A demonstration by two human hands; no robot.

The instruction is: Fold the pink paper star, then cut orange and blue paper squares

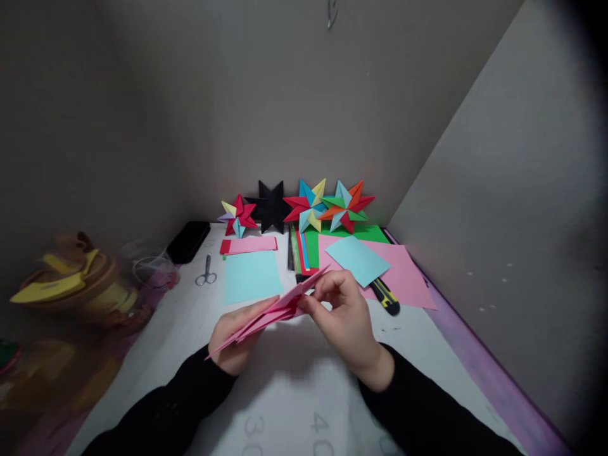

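Between my hands, above the white table, is a folded pink paper piece (273, 313) with pointed ends, seen nearly edge-on. My left hand (237, 332) is closed around its lower left part, with the fingers mostly behind the paper. At the paper's right side, my right hand (344, 316) pinches a fold between thumb and fingertips. A light blue paper square (251, 277) lies flat just beyond my left hand. Past my right hand, another light blue sheet (358, 259) rests over a pink sheet (408, 272) and partly covers a yellow and black box cutter (386, 296).
Several folded paper stars stand against the wall, among them a black star (272, 206) and a multicoloured star (346, 206). Small scissors (206, 272) and a black phone-like object (189, 241) lie at the left. Beyond the table's left edge stands a clay-coloured pot (90, 285).
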